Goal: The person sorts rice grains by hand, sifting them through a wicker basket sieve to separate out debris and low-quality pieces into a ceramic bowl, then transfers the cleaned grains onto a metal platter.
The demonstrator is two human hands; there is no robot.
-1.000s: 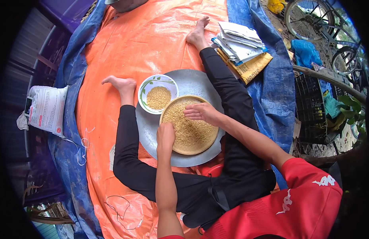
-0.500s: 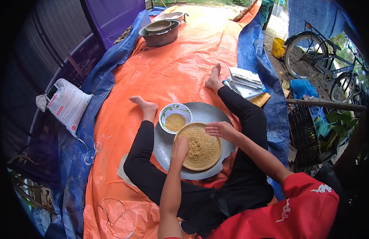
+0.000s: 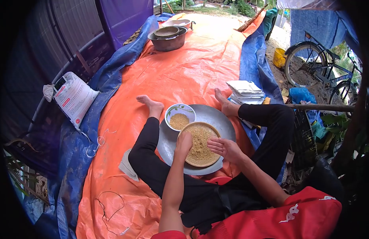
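Note:
I sit on an orange tarp (image 3: 184,75) with a big grey metal tray (image 3: 216,115) between my legs. On it stands a round wooden plate (image 3: 200,163) heaped with golden grain (image 3: 200,141). My left hand (image 3: 183,144) rests in a loose fist on the plate's left side, in the grain. Over the plate's right rim hovers my right hand (image 3: 223,147), palm down with fingers spread. A white bowl with a green pattern (image 3: 179,116), also holding grain, sits at the tray's far left.
A blue tarp (image 3: 79,159) borders the orange one. Metal pots (image 3: 167,36) stand at the far end, a printed white sack (image 3: 73,97) at left, stacked folded sacks (image 3: 245,91) by my right foot. A black crate (image 3: 301,131), a wooden pole (image 3: 323,106) and bicycles (image 3: 315,63) are at right.
The camera tilted up, showing more of the far tarp. My right knee has bent upward and my right hand drew back from the plate's far rim to its near right edge.

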